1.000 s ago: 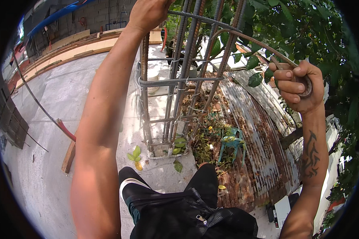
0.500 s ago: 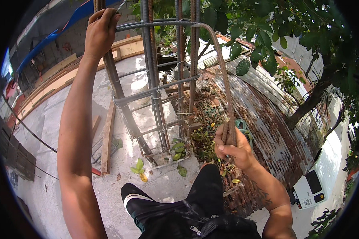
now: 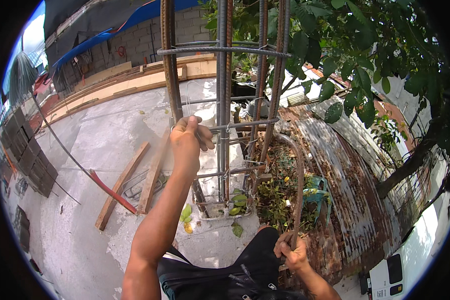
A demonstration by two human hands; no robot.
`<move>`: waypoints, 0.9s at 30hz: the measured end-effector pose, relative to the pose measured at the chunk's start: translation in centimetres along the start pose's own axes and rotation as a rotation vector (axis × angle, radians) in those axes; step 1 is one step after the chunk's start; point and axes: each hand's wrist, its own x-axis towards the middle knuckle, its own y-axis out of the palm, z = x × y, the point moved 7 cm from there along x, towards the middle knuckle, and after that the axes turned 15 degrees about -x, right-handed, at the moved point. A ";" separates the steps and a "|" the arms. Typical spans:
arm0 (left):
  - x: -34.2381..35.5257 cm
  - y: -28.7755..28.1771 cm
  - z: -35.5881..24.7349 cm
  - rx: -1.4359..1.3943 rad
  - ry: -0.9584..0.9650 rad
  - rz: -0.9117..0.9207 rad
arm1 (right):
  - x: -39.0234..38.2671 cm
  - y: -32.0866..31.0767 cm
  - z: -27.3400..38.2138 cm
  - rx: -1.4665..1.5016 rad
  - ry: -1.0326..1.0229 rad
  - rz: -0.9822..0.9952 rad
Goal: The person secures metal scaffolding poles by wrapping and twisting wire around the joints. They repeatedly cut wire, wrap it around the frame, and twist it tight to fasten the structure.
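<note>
A tall rebar cage of upright ribbed bars (image 3: 225, 95) and square stirrups (image 3: 225, 50) stands before me, its bottom set in concrete. At its left corner post, about mid-height, my left hand (image 3: 187, 140) is closed with the fingers curled by a stirrup. A thin pale wire (image 3: 187, 95) shows just above those fingers; what they grip is hidden. Low on the right, by my knee, my right hand (image 3: 291, 255) is wrapped around the lower end of a bent rebar (image 3: 299, 190). This bar arches down from the cage's right side.
Rusty corrugated roofing (image 3: 345, 185) slopes away on the right, under a leafy tree (image 3: 410, 155). Wood planks (image 3: 122, 185) and a red-sleeved cable (image 3: 112, 191) lie on the concrete floor at left. Hollow blocks (image 3: 27, 152) are stacked far left. A green plastic chair (image 3: 315, 192) stands beyond the cage.
My left hand has come down the corner post from the upper stirrup to a lower one. The right hand and the bent rebar have moved lower, and the view has tilted up.
</note>
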 end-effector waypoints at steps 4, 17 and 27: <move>3.9 4.3 -0.6 -0.202 0.021 0.004 | -0.4 0.0 0.3 0.074 0.039 -0.011; 6.6 5.9 -3.7 -0.193 -0.262 0.463 | 2.9 -3.6 28.9 -1.088 -0.226 -0.195; 4.0 8.7 -2.5 -0.540 -0.342 0.390 | 7.0 1.8 39.1 -1.359 -0.040 -0.166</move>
